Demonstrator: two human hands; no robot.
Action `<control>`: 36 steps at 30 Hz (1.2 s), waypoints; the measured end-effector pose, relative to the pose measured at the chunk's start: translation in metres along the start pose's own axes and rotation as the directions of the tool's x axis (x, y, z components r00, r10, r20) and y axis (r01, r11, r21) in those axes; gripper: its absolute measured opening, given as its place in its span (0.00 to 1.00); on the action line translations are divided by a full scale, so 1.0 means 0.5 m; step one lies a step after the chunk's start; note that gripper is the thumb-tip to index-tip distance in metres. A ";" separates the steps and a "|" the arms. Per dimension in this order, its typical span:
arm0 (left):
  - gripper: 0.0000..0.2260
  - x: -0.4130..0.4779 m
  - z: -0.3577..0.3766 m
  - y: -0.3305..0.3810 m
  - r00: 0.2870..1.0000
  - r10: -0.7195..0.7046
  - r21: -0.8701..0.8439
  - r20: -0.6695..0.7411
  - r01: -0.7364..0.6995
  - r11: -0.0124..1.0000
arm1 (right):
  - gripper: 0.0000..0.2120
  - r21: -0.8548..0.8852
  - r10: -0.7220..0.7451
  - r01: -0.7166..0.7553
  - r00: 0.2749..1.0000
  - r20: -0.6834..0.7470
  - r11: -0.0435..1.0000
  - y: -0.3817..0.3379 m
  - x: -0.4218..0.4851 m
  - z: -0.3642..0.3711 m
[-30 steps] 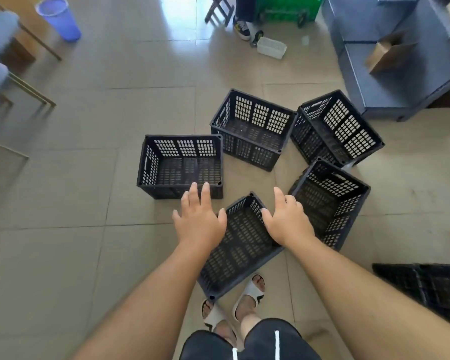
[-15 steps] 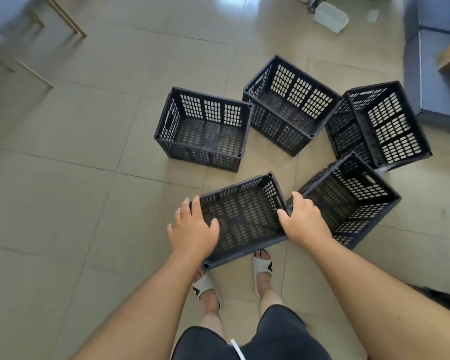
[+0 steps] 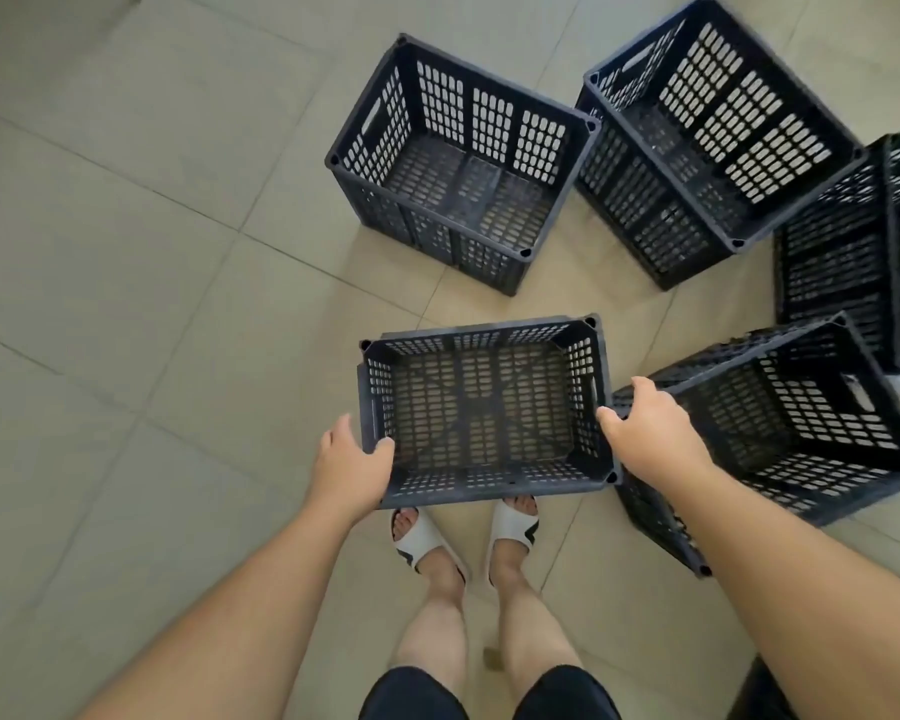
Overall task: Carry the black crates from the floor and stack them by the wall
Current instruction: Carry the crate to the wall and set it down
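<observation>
Held crate (image 3: 484, 407) gripped at both short ends over the tiled floor (image 3: 126, 252).
Floor: pale tiles, extending on every side of the held crate. Four more black crates stand open-side up: second crate (image 3: 463, 168) beyond the held crate; third crate (image 3: 713, 142) beyond it to the right; fourth crate (image 3: 853, 262) well right, cut by the frame edge; fifth crate (image 3: 801, 423) just beside its right end. Held crate: empty, level, directly ahead of the person's feet; floor contact cannot be confirmed. Left hand (image 3: 352, 470) clamps its left end, thumb over the rim. Right hand (image 3: 650, 433) clamps its right end likewise. White sandals (image 3: 422, 537) show at its near edge.
</observation>
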State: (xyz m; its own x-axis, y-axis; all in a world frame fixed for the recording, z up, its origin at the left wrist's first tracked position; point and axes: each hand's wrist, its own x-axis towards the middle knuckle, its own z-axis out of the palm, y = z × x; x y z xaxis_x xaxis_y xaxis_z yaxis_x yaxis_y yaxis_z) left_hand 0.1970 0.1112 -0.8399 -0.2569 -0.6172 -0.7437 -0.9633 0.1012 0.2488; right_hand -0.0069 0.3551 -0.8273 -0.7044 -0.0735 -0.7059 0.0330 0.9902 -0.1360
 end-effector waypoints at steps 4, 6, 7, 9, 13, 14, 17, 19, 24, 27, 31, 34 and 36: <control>0.32 0.117 0.084 -0.065 0.992 -0.122 -0.024 0.008 0.122 0.992 | 0.30 -0.027 0.035 -0.034 0.999 0.022 0.999 0.035 0.120 0.082; 0.32 0.172 0.128 -0.094 0.987 -0.161 -0.046 0.021 0.162 0.986 | 0.30 -0.007 0.066 -0.066 0.997 0.026 0.998 0.055 0.177 0.124; 0.32 0.198 0.148 -0.108 0.984 -0.175 -0.056 0.030 0.176 0.983 | 0.31 0.016 0.087 -0.088 0.996 0.020 0.996 0.066 0.204 0.145; 0.32 0.246 0.185 -0.132 0.981 -0.192 -0.056 0.036 0.194 0.979 | 0.31 0.085 0.138 -0.138 0.990 0.002 0.987 0.083 0.252 0.180; 0.33 0.333 0.241 -0.169 0.978 -0.208 -0.008 0.005 0.208 0.978 | 0.31 0.193 0.205 -0.196 0.978 -0.026 0.961 0.102 0.334 0.241; 0.33 0.354 0.249 -0.175 0.977 -0.214 -0.003 -0.007 0.214 0.977 | 0.31 0.210 0.204 -0.192 0.978 -0.041 0.959 0.103 0.351 0.253; 0.33 0.418 0.270 -0.191 0.973 -0.231 -0.041 -0.010 0.230 0.972 | 0.30 0.255 0.211 -0.185 0.974 -0.077 0.949 0.104 0.400 0.283; 0.29 0.457 0.281 -0.198 0.968 -0.251 -0.107 -0.006 0.249 0.963 | 0.29 0.273 0.213 -0.181 0.973 -0.092 0.945 0.101 0.433 0.302; 0.18 0.530 0.314 -0.190 0.958 -0.286 -0.250 0.003 0.278 0.927 | 0.24 0.304 0.277 -0.252 0.960 -0.041 0.918 0.103 0.493 0.343; 0.13 0.552 0.319 -0.193 0.950 -0.309 -0.368 0.040 0.302 0.879 | 0.23 0.361 0.300 -0.279 0.954 -0.004 0.890 0.110 0.509 0.348; 0.12 0.563 0.302 -0.211 0.946 -0.313 -0.409 0.084 0.319 0.855 | 0.18 0.396 0.306 -0.318 0.947 0.095 0.861 0.113 0.509 0.332; 0.06 0.547 0.275 -0.212 0.949 -0.301 -0.430 0.092 0.311 0.848 | 0.11 0.415 0.289 -0.329 0.944 0.159 0.848 0.105 0.482 0.309; 0.07 0.521 0.241 -0.213 0.953 -0.293 -0.435 0.079 0.297 0.850 | 0.10 0.426 0.270 -0.320 0.947 0.176 0.846 0.099 0.457 0.294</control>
State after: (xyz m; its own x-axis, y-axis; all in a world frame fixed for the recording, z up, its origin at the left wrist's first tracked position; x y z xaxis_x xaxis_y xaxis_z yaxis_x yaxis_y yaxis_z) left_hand 0.2231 0.0339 -1.1348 0.0309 -0.5560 -0.8306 -0.8610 -0.4368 0.2604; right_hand -0.0620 0.3699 -1.0973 -0.5334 0.1769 -0.8272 0.5560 0.8103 -0.1852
